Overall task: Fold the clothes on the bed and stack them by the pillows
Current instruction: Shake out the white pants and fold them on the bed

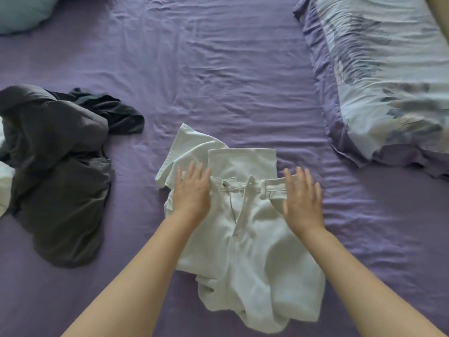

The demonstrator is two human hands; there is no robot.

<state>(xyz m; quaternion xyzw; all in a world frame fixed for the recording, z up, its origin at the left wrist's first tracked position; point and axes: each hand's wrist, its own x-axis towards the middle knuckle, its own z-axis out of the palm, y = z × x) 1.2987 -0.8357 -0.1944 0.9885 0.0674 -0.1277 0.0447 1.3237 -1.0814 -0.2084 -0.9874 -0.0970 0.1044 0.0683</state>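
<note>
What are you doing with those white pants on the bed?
A person is folding white trousers on the purple sheet. The left hand and right hand both lie flat and open on the waistband, with no grip on the cloth. A dark grey garment lies crumpled to the left, unfolded. The patterned pillow lies at the right, with nothing stacked beside it yet.

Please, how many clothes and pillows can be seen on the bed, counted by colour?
White clothes: 1, the trousers under both hands
Dark grey clothes: 1 heap; separate pieces cannot be told
Patterned pillows: 1
Pale blue pillows: 1
Total: 4
</note>
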